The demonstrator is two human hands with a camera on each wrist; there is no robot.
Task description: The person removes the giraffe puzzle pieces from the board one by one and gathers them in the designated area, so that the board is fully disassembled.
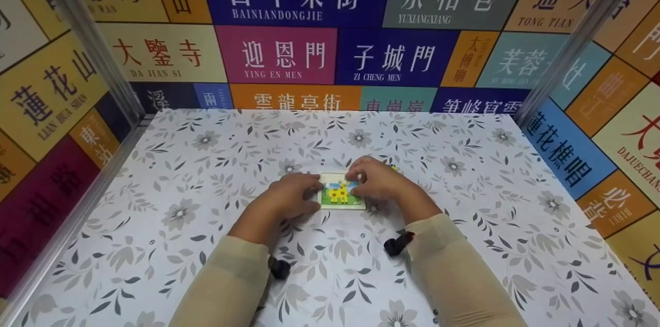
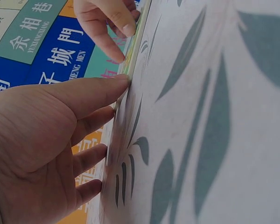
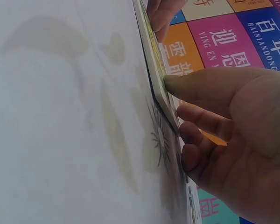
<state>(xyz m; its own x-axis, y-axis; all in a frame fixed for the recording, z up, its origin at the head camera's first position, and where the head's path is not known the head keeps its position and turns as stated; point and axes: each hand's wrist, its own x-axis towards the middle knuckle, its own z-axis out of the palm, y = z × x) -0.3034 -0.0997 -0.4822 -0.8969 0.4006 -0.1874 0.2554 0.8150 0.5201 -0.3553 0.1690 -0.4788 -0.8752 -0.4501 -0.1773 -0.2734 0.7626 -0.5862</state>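
A flat wooden picture puzzle (image 1: pixel 340 194) with a yellow giraffe, green ground and blue sky lies on the patterned tablecloth in the head view. Along its left edge my left hand (image 1: pixel 295 195) touches it, thumb at the near corner and fingers fairly straight. My right hand (image 1: pixel 380 180) reaches over the puzzle's far right part. In the right wrist view its thumb (image 3: pixel 175 85) rests on the puzzle board (image 3: pixel 151 65), while the other fingers bend loosely by the far edge. I see no piece between the right thumb and fingers.
Behind the right hand a small yellow thing (image 1: pixel 394 167) shows, mostly hidden. The white tablecloth (image 1: pixel 216 275) has grey flowers and leaves. Colourful sign-covered panels (image 1: pixel 289 53) stand at the back and sides, with clear posts (image 1: pixel 572 33) at the corners.
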